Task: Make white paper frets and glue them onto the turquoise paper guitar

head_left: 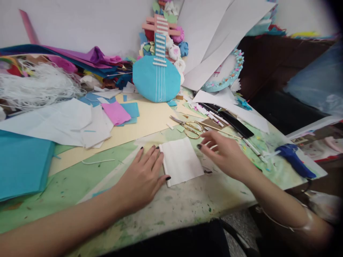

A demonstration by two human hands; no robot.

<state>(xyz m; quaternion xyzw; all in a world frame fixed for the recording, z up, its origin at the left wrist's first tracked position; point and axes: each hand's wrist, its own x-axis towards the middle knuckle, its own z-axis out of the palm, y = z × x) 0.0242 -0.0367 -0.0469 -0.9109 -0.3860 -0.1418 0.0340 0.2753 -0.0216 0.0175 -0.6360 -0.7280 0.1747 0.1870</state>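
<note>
A small folded piece of white paper (182, 160) lies on the paint-stained green table (80, 178). My left hand (143, 176) rests flat beside its left edge, fingers stretched out, thumb tip touching the paper's lower corner. My right hand (223, 153) hovers just right of the paper, fingers loosely spread and empty, fingertips pointing toward the gold-handled scissors (189, 126) lying a little beyond.
A blue paper guitar (157, 76) leans at the back among paper flowers. Coloured sheets and white string (37, 87) pile up at the left, a teal stack (23, 162) near me. A blue glue gun (294, 160), pens (214, 117) and white sheets lie at the right.
</note>
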